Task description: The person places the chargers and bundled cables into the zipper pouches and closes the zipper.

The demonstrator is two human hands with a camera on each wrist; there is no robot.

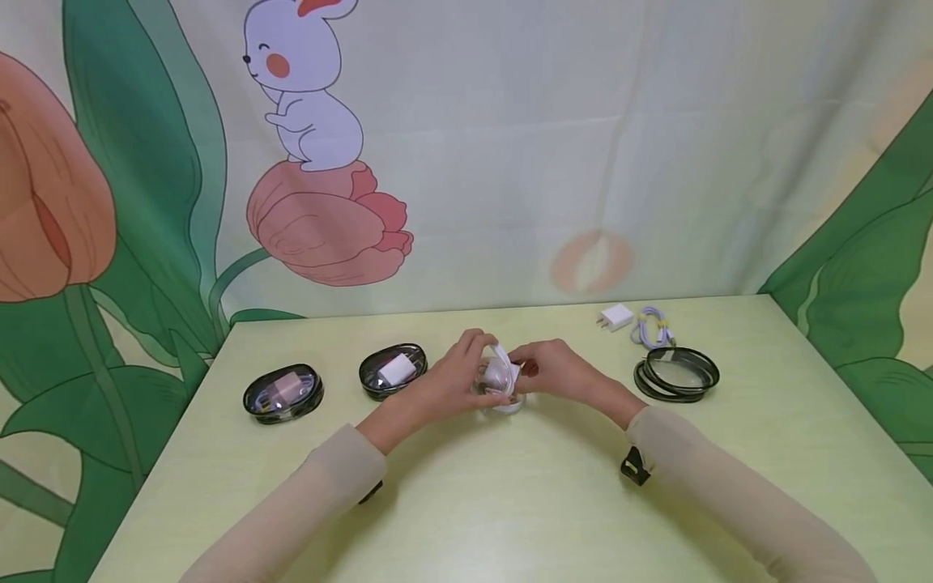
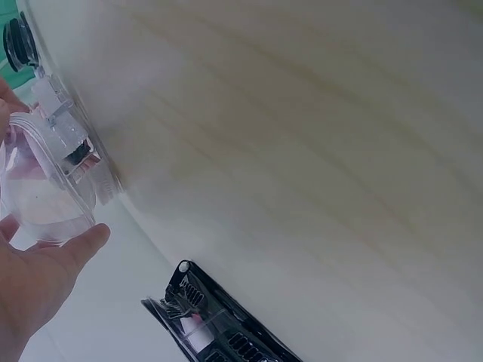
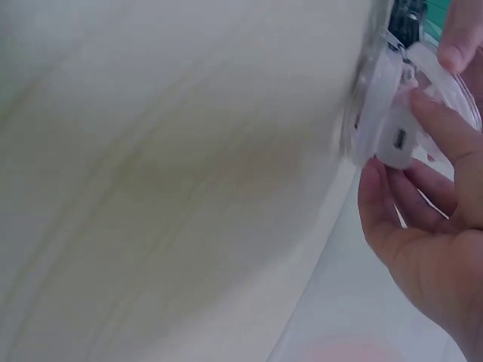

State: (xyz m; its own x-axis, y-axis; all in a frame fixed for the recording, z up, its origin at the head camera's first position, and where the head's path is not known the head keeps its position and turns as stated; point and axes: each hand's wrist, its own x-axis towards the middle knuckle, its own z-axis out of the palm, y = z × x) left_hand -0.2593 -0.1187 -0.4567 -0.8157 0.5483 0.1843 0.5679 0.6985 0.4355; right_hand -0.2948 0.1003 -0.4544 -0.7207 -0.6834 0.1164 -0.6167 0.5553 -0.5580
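My left hand [image 1: 448,380] holds a clear round case with a white rim [image 2: 47,207] at the middle of the table, its thumb along the edge. The lid is raised in the left wrist view. My right hand [image 1: 560,368] pinches a white charger plug [image 3: 398,139] between thumb and fingers at the case opening. A small dark port shows on the plug's end. Whether anything else lies inside the case is hard to tell behind the fingers.
Left of the hands lie two black-rimmed clear cases, one with a pinkish charger [image 1: 287,390], the other with a white charger [image 1: 397,370]. Back right are another white charger [image 1: 617,317], a coiled lilac cable [image 1: 651,328] and an opened black-rimmed case [image 1: 678,374]. A printed curtain [image 1: 496,202] hangs behind.
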